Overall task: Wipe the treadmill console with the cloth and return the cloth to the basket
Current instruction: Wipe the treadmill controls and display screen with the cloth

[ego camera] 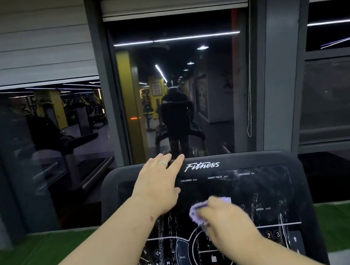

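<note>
With my left hand (157,180) flat on the console (268,186), my right hand (225,217), bunched around the cloth (196,214), should overlap strokes across streaks.

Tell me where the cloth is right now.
In the head view, the lilac cloth is bunched under the right hand, pressed to the middle of the treadmill console, right of the left hand and above the round STOP control.

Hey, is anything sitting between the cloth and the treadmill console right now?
Nothing visible. The right hand holds the cloth against the console screen. The left hand rests on the console's upper left, apart from the cloth.
</note>
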A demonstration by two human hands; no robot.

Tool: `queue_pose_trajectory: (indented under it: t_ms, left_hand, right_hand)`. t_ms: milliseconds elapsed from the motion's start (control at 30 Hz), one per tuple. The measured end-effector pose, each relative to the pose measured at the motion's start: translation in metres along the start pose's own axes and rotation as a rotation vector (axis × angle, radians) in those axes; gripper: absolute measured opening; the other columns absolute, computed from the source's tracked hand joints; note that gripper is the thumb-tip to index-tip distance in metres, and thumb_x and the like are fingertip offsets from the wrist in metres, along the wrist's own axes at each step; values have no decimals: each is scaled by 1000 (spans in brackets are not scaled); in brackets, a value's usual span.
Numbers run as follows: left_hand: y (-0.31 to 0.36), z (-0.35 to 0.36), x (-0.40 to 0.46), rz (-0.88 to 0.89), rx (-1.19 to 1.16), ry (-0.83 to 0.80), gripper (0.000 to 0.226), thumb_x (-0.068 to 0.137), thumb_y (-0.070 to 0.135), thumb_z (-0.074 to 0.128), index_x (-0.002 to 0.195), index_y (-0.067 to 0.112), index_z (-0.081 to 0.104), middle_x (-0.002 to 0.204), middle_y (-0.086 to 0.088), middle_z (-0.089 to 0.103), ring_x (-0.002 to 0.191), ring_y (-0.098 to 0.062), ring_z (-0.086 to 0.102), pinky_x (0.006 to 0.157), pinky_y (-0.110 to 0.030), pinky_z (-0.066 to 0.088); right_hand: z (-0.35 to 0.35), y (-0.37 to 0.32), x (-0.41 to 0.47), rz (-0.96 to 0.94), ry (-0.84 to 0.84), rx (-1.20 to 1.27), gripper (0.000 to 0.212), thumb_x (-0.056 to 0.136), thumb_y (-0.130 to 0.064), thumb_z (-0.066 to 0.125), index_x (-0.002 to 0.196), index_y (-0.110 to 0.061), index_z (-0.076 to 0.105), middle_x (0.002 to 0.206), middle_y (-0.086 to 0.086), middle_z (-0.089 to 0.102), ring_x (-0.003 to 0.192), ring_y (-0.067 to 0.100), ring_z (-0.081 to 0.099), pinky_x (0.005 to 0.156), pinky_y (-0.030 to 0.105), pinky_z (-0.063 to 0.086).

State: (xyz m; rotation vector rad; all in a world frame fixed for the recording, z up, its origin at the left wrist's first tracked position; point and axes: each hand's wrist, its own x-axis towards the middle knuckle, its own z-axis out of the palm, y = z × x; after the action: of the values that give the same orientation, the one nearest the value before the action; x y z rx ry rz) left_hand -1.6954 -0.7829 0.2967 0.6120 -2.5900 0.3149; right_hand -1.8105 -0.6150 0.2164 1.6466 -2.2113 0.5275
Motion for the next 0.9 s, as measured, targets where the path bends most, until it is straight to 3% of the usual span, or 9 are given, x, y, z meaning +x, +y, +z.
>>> queue_pose_trajectory:
  t_ms: [133, 233, 300, 367, 433, 567, 700, 833, 900]
  left_hand:
    - [-8, -3, -6, -43, 17, -14, 92, 94, 52, 63, 163, 36, 4, 168, -7, 21, 157, -28, 12, 128, -41, 9]
    - [-12, -3, -10, -47, 28, -26, 96, 92, 48, 65, 163, 37, 2, 169, -8, 18, 157, -29, 10, 128, -43, 9]
    - [-12, -2, -10, -45, 32, -24, 97, 91, 46, 67, 163, 37, 2, 169, -8, 18, 157, -29, 11, 128, -43, 9]
    - [-12, -2, -9, -49, 29, -21, 97, 92, 46, 67, 163, 36, 2, 168, -7, 19, 156, -28, 11, 128, -43, 9]
    - [-11, -2, -9, -51, 27, -23, 97, 92, 46, 67, 163, 35, 2, 168, -6, 18, 156, -28, 11, 128, -42, 8]
    - [-14, 0, -10, -43, 25, -18, 98, 92, 48, 68, 163, 33, 2, 169, -4, 18, 157, -26, 11, 128, -43, 10]
    - [-17, 2, -9, -22, 37, -18, 103, 89, 49, 69, 163, 30, 1, 169, -2, 16, 157, -25, 10, 128, -43, 10]
    - [-19, 1, -10, -40, 23, -17, 103, 88, 52, 70, 163, 35, 2, 171, -4, 12, 157, -27, 7, 128, -43, 8]
    - [-21, 1, -12, -71, 9, -9, 101, 87, 55, 69, 161, 42, 2, 170, -9, 13, 157, -30, 6, 128, -43, 7]
  right_hand:
    - [-20, 4, 15, -118, -15, -45, 15, 90, -38, 58, 95, -29, 68, 90, -7, 51, 77, 20, 63, 64, 28, 50]
    - [-38, 10, 27, 74, 123, -46, 8, 81, -20, 66, 84, -27, 67, 78, -13, 37, 61, 2, 46, 55, 11, 34]
    - [-22, 0, 16, 7, 62, -11, 16, 69, -17, 76, 74, -28, 66, 73, -14, 35, 55, 0, 42, 50, 9, 28]
    - [-6, -7, 4, -120, -89, 0, 5, 80, -28, 68, 85, -28, 68, 84, -10, 47, 68, 17, 61, 57, 23, 43]
    - [-14, -4, 14, -125, -102, 26, 9, 89, -33, 57, 90, -28, 64, 89, -7, 47, 78, 22, 61, 66, 29, 48]
    - [-15, 1, 18, 23, 90, 66, 8, 83, -21, 63, 82, -28, 61, 85, -10, 44, 64, 16, 54, 54, 25, 44]
    - [-5, -15, 9, -165, -140, 28, 15, 86, -33, 56, 94, -27, 67, 87, -10, 39, 77, 21, 59, 64, 26, 41]
    - [-26, -1, 34, 72, 161, 62, 11, 84, -16, 57, 81, -25, 62, 81, -9, 45, 67, 14, 50, 57, 15, 39]
    - [-16, -17, 21, -1, 107, 64, 15, 75, -14, 63, 74, -28, 57, 79, -11, 44, 58, 10, 42, 52, 20, 44]
